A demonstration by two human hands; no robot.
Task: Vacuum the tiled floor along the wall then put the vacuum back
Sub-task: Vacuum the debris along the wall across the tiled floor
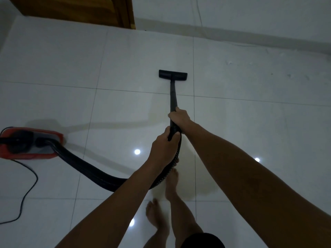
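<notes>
A black vacuum wand (pixel 173 96) points away from me, and its flat floor nozzle (pixel 173 74) lies on the glossy white tiled floor (pixel 250 113), some way short of the wall. My right hand (pixel 179 116) grips the wand higher up. My left hand (pixel 163 146) grips its lower end, where the ribbed black hose (pixel 86 167) joins. The hose curves left to the red canister vacuum (pixel 30 144) standing on the floor at the left edge.
The white wall with its skirting (pixel 250 35) runs across the top right. A wooden door (pixel 75 9) stands at the top left. The black power cord (pixel 26 192) loops on the floor at the lower left. My bare feet (pixel 161 199) are under the hose.
</notes>
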